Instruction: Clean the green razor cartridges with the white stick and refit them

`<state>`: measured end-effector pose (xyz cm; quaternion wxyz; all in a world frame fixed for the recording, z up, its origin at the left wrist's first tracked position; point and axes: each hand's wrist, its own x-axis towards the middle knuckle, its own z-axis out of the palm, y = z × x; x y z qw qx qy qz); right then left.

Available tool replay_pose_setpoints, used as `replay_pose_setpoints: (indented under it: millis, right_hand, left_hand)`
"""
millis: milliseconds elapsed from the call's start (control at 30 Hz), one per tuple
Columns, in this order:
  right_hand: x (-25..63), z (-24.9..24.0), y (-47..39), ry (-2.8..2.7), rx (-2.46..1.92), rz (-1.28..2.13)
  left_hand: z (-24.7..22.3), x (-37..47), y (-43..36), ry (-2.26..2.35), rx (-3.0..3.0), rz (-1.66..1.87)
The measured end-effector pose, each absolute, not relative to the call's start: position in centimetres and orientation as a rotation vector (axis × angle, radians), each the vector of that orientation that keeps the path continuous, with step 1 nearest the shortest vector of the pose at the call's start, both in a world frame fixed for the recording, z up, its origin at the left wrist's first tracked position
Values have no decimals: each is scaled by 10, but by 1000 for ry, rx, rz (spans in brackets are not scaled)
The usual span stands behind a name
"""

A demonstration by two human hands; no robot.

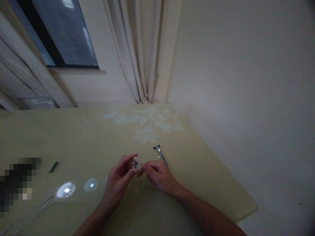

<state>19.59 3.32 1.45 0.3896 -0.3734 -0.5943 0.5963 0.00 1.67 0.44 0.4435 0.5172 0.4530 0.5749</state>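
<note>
My left hand [119, 178] is closed, with thumb and fingers pinching the two ends of a small dark-green piece that looks like a razor cartridge [135, 165]. Close beside it, my right hand [157, 173] is closed around a thin pale stick [138, 162], whose tip reaches the piece. Most of the stick is hidden by the fingers, so its kind is unclear. Just beyond my right hand lies a razor [160, 153] with a dark head and a slim handle, its lower end close to the knuckles.
On the left of the yellowish table [81, 141] lies a small dark-green strip [53, 167]. Thin silvery prongs [47, 202] lie near a bright light reflection. A pixelated dark patch covers the far left. Curtains [140, 49], a window and a wall stand behind and right.
</note>
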Motion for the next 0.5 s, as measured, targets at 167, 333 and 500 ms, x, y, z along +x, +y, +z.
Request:
replay_pose_setpoints:
  millis: [167, 333, 500]
  right_hand:
    - [198, 16, 36, -1479, -1011, 1450]
    - [199, 16, 35, -1546, -951, 1507]
    - [200, 15, 37, -1496, -1019, 1472]
  left_hand:
    - [3, 0, 17, 1141, 1261, 1437]
    - [4, 0, 17, 1127, 1297, 1404]
    - [5, -1, 17, 1149, 1260, 1422]
